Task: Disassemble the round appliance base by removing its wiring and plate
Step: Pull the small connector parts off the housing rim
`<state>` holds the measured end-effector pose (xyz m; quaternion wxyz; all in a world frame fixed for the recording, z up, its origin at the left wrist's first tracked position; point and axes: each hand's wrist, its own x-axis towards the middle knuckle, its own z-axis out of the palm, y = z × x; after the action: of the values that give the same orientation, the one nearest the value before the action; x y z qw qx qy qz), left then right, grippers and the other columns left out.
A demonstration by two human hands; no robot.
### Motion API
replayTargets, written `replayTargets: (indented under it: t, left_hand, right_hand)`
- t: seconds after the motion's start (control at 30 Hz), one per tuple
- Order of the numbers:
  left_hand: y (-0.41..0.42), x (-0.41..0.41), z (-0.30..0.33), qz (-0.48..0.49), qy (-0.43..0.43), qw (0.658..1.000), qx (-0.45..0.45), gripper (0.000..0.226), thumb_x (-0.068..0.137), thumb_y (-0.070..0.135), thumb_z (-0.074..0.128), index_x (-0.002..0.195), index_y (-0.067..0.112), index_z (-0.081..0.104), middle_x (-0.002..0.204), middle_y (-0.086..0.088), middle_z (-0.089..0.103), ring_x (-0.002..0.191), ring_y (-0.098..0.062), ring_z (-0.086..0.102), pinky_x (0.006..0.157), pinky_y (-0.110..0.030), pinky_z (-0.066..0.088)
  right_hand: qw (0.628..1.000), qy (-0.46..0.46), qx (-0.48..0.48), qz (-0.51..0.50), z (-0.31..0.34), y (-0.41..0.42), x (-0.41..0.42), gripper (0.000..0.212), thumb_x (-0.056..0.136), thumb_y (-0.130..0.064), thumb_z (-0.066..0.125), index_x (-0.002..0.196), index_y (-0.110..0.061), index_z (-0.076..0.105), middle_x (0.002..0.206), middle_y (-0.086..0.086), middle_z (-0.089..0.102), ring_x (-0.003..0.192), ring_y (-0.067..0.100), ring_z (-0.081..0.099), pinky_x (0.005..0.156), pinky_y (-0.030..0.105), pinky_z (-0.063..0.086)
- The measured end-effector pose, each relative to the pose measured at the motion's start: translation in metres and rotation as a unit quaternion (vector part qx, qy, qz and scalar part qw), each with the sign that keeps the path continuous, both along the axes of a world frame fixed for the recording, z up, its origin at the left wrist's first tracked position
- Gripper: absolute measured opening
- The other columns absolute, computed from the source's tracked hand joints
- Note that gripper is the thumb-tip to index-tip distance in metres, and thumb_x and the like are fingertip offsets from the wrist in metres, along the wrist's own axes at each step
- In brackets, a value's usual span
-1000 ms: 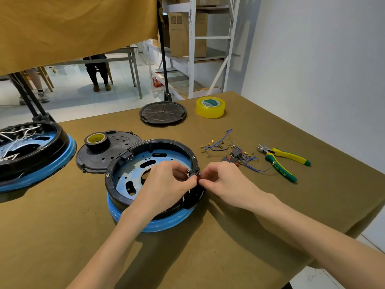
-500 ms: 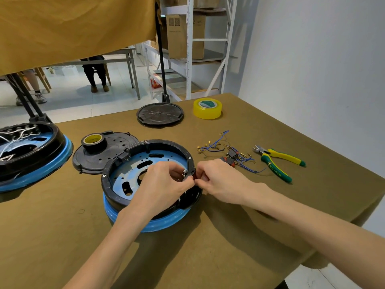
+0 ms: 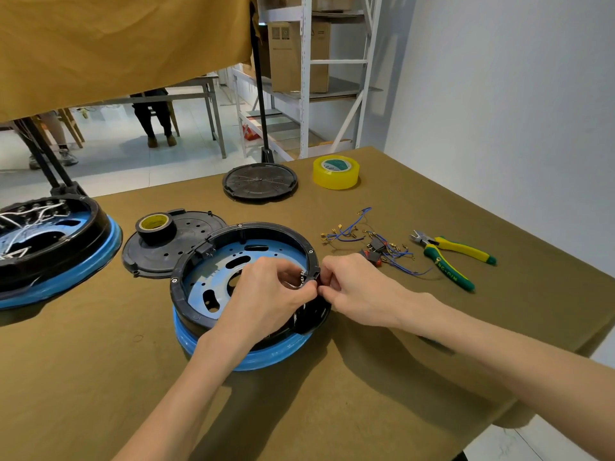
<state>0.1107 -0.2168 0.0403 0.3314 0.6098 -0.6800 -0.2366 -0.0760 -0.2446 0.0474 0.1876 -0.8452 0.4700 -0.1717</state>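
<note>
While the round black-and-blue plastic appliance base [image 3: 233, 294] sits on the olive-covered bench [image 3: 366, 394] directly ahead, both hands meet at its right rim. The left hand [image 3: 266, 294] reaches over the blue inner plate [image 3: 213, 277] from inside; the right hand [image 3: 359, 291] comes from outside. Each pinches a small terminal fitting [image 3: 304, 276] on the rim between them, equally near, fingertips almost touching. Loose blue wires [image 3: 366, 244] lie just beyond the right hand.

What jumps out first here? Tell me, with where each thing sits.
Both hands, left hand and right hand, pinch a small part at the right rim of the blue-and-black round base at table centre. To its right lie loose blue wires and yellow-green pliers; a yellow tape roll sits behind.
</note>
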Motion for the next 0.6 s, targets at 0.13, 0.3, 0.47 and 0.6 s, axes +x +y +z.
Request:
replayTargets:
  t: [0.13,0.3,0.47,0.6]
  left_hand:
    - [-0.007,0.005,0.004,-0.04,0.002,0.996,0.074,0.027,0.09,0.051,0.07,0.107,0.029,0.071,0.098,0.016,0.074,0.092,0.001,0.068,0.078,-0.021,0.055]
    - [-0.007,0.001,0.016,-0.111,-0.019,0.985,0.135,0.027,0.106,0.036,0.048,0.115,0.023,0.07,0.105,0.002,0.073,0.099,-0.016,0.066,0.084,-0.028,0.053]
    - [-0.005,-0.007,0.015,-0.069,-0.011,0.977,0.203,0.02,0.103,0.013,0.045,0.123,0.016,0.047,0.124,0.001,0.057,0.107,-0.013,0.055,0.082,-0.02,0.045]
    - [-0.004,-0.001,0.024,-0.041,0.034,0.971,0.233,0.053,0.101,-0.001,0.045,0.151,0.013,0.035,0.131,-0.001,0.059,0.11,-0.011,0.059,0.092,-0.029,0.05]
  right_hand:
    - [0.997,-0.07,-0.019,-0.029,-0.019,0.005,-0.005,0.008,0.095,-0.022,0.066,0.091,-0.016,0.064,0.077,-0.006,0.062,0.068,0.008,0.053,0.06,0.026,0.043]
    - [0.993,-0.092,-0.008,-0.067,-0.008,-0.011,-0.012,0.013,0.092,-0.026,0.073,0.103,-0.02,0.074,0.079,-0.012,0.063,0.064,0.001,0.054,0.065,0.022,0.041]
    - [0.987,-0.105,0.094,-0.082,-0.008,-0.002,0.0,0.025,0.102,-0.039,0.053,0.108,-0.019,0.068,0.102,-0.004,0.054,0.093,0.01,0.054,0.074,0.025,0.038]
    - [0.975,-0.1,0.18,-0.082,-0.003,0.008,0.006,0.065,0.076,-0.07,0.062,0.122,-0.024,0.056,0.118,-0.006,0.047,0.103,0.007,0.053,0.077,0.023,0.041]
